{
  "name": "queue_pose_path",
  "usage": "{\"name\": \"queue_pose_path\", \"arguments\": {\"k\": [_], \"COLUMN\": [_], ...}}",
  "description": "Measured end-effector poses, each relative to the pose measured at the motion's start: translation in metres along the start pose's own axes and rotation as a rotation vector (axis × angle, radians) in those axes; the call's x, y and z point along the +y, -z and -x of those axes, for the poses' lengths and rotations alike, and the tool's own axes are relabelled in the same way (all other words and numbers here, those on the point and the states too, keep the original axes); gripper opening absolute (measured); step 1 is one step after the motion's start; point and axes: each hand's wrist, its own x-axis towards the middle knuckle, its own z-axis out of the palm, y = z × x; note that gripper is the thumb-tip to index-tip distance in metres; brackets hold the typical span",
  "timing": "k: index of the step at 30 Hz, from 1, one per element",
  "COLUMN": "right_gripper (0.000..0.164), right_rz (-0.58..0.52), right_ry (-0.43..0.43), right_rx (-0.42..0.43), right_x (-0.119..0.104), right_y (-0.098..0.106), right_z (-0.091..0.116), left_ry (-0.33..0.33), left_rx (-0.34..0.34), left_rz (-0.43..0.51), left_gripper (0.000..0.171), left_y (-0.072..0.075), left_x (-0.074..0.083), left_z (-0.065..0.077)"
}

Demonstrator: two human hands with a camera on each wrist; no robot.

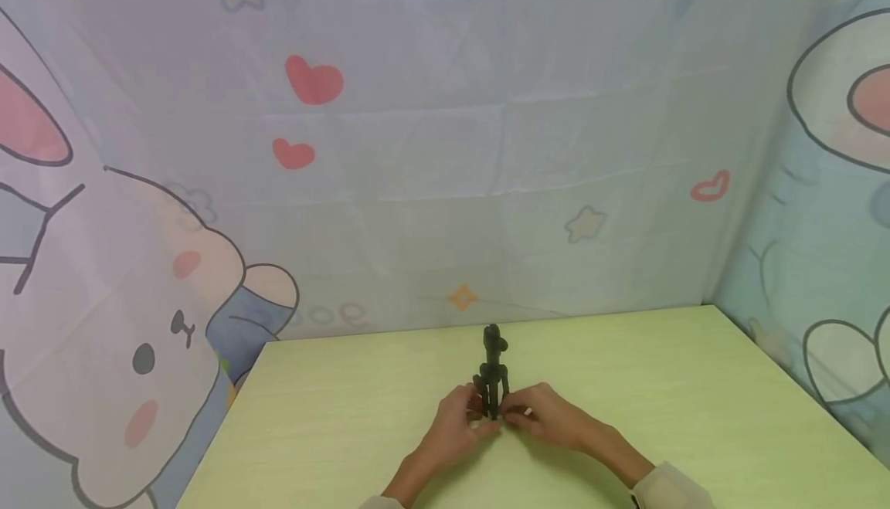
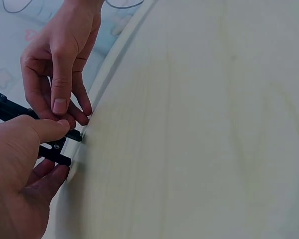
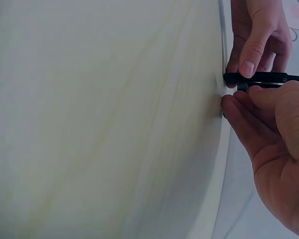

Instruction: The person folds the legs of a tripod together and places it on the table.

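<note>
A small black tripod (image 1: 493, 370) stands upright on the table, its narrow legs pointing down and close together. My left hand (image 1: 455, 425) holds the lower legs from the left, thumb in front and fingers behind. From the right, my right hand (image 1: 549, 416) pinches a leg near its foot between thumb and fingers. Two leg ends (image 2: 60, 156) stick out past my left fingers in the left wrist view. In the right wrist view, one leg (image 3: 269, 77) lies beside my left thumb, above my right fingertips. The fingers partly hide the feet.
The pale yellow-green table (image 1: 334, 408) runs back to a hanging cloth (image 1: 417, 239) printed with hearts and stars. More printed cloth (image 1: 834, 246) hangs along the right side, and a big rabbit print (image 1: 90, 324) is on the left.
</note>
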Motion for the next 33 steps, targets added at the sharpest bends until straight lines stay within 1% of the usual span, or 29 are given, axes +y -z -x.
{"name": "queue_pose_path", "arguments": {"k": [3,6,11,15,21,25,33], "right_gripper": [0.012,0.009,0.004,0.007,0.01,0.014,0.013], "right_rz": [-0.01,0.009,0.049,0.038,-0.005,0.001,0.002], "right_ry": [-0.025,-0.043,-0.108,-0.137,-0.118,-0.108,-0.049], "right_rx": [0.003,0.022,0.07,0.084,0.068,0.054,0.053], "right_x": [-0.0006,-0.0006,0.0034,0.0076,0.0069,0.0041,0.0002], "right_y": [0.0017,0.004,0.0077,0.0088,0.0085,0.0082,0.0087], "right_z": [0.0011,0.0015,0.0013,0.002,0.0017,0.0008,-0.0003], "left_ry": [0.003,-0.005,0.0,-0.005,0.002,0.018,0.025], "left_rx": [-0.003,-0.003,0.003,0.008,-0.003,-0.009,-0.009], "left_rz": [-0.008,-0.017,-0.034,-0.04,-0.036,-0.003,0.043], "left_gripper": [0.037,0.038,0.037,0.038,0.041,0.038,0.039], "left_y": [0.0001,0.0,-0.0006,-0.001,-0.001,-0.0003,0.0012], "left_x": [0.0008,0.0014,0.0022,0.0035,0.0048,0.0047,0.0052], "left_z": [0.0011,0.0016,0.0006,0.0012,0.0014,0.0001,-0.0009]}}
